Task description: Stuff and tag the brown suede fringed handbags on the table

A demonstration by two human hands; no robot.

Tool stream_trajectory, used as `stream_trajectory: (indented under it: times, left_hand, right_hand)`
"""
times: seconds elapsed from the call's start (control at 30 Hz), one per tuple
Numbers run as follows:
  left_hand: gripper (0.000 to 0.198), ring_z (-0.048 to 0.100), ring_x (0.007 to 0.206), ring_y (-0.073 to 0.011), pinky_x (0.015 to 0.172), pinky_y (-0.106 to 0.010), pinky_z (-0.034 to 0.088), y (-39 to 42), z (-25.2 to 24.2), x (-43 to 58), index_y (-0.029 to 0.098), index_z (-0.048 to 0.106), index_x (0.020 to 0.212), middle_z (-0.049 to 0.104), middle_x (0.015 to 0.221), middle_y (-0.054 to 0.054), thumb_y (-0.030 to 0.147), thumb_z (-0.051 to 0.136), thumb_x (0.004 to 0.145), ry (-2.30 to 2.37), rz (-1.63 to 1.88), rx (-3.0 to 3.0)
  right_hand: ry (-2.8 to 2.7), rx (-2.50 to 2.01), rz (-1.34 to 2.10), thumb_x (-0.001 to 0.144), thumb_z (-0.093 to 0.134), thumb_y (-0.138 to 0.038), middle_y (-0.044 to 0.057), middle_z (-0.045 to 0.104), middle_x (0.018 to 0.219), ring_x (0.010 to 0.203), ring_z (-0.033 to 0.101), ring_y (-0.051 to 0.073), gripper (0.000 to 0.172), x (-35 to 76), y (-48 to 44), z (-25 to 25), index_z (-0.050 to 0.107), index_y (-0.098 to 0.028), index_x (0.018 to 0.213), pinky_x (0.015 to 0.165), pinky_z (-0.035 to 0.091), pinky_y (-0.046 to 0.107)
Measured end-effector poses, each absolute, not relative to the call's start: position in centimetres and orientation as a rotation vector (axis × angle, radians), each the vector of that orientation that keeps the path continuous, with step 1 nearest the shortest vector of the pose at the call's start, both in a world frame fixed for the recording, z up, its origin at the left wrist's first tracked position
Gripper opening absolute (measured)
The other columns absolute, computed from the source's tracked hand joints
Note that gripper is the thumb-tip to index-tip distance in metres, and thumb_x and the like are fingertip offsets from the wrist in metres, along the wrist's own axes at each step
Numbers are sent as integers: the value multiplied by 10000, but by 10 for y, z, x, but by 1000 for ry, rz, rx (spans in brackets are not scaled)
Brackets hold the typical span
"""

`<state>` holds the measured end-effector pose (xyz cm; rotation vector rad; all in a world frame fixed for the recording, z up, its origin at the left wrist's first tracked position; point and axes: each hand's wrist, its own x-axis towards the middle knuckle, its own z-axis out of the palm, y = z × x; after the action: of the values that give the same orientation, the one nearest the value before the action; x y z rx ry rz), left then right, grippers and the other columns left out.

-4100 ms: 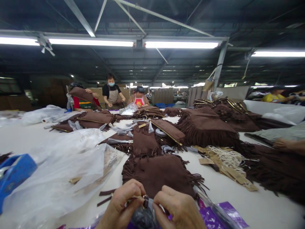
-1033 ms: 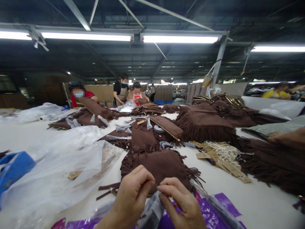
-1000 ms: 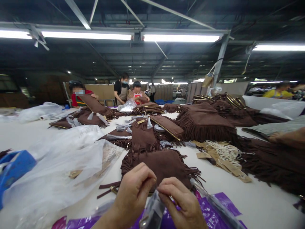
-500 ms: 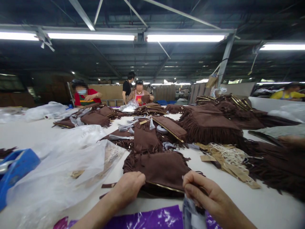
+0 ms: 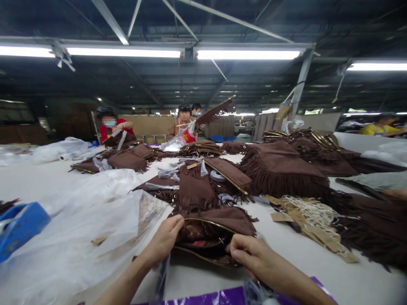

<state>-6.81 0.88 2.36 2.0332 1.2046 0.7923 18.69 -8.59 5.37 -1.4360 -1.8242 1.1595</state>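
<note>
A dark brown fringed bag (image 5: 233,216) lies in front of me with its brass zip open, and the patterned lining with a small red patch shows inside. My left hand (image 5: 167,235) is closed on the left end of the bag's mouth. At the right end of the opening, my right hand (image 5: 249,254) has its fingers curled at the zip edge; its fingertips are partly hidden inside the mouth. Grey plastic-wrapped pieces (image 5: 257,292) hang below my right wrist. Just beyond lie more brown bags (image 5: 195,186) with wrapped straps.
Clear plastic bags (image 5: 95,220) and a blue tape dispenser (image 5: 23,228) are on the left. To the right sit tan tags with white cords (image 5: 313,218) and stacked fringed bags (image 5: 280,165). A purple sheet (image 5: 203,296) lies at the near edge. Co-workers (image 5: 186,125) work across the table.
The bag's mouth, closed before, is now open and shows its lining. My right hand has moved left to the opening. Across the table, a co-worker has raised a brown fringed piece.
</note>
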Motion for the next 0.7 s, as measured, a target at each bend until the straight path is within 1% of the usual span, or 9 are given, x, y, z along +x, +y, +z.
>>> stream_trajectory:
  times: [0.07,0.13,0.17,0.23,0.3,0.4,0.5,0.6,0.7]
  left_hand:
    - [314,389,610,-142,583,-248,350,11,22,-67,229,347,655,363,629,52,396,315,918,1200,769,2022]
    - [293,438,619,-153,609,-262,377,7,26,-65,223,383,663,419,631,40,355,334,920,1215,744,2086]
    - [260,485,658,-166,644,-275,400,2,29,-63,215,429,696,484,675,19,312,340,920,1236,767,2157]
    - [207,571,825,-209,762,-315,444,-13,36,-58,195,533,842,606,886,-56,207,339,914,1223,861,2395]
    - [253,585,968,-233,857,-337,456,-32,41,-49,190,575,987,620,1076,-103,121,350,895,1057,881,2670]
    - [298,619,928,-223,829,-303,500,-53,39,-30,192,607,993,661,1031,-86,38,418,822,795,555,2851]
    - [403,651,928,-248,839,-328,525,-53,31,-10,165,622,1051,695,1033,-106,-7,444,733,940,279,2763]
    - [498,639,1061,-288,934,-380,496,-35,35,2,121,593,1203,683,1160,-165,-7,397,763,1116,232,2660]
    - [555,627,1126,-297,979,-398,475,-15,47,6,106,556,1294,652,1249,-181,-16,382,781,1120,240,2624]
  right_hand:
    - [-1842,-1476,1158,807,453,-327,-94,374,502,434,346,95,125,189,-83,52,444,-229,731,432,262,210]
    - [-1849,-1446,1179,812,458,-328,-94,391,498,443,372,95,129,190,-80,52,449,-225,734,446,273,208]
    - [-1841,-1415,1193,820,459,-337,-95,395,498,446,380,94,138,191,-79,51,452,-223,742,452,276,206]
    - [-1815,-1340,1221,848,464,-377,-99,396,508,453,383,91,178,192,-78,50,457,-220,764,455,275,201]
    - [-1778,-1278,1239,874,478,-444,-99,393,541,463,376,86,246,193,-79,48,455,-219,777,451,268,196]
    - [-1746,-1234,1264,880,499,-534,-102,389,573,469,359,76,334,194,-82,48,455,-215,790,455,260,194]
    - [-1733,-1293,1287,872,491,-575,-116,371,528,442,322,76,363,196,-86,52,447,-221,809,446,226,204]
    - [-1693,-1380,1259,863,480,-595,-123,361,491,430,293,81,373,202,-90,57,428,-232,798,443,212,215]
    - [-1650,-1424,1259,858,476,-604,-123,376,474,427,284,81,380,211,-92,58,416,-235,788,443,217,212]
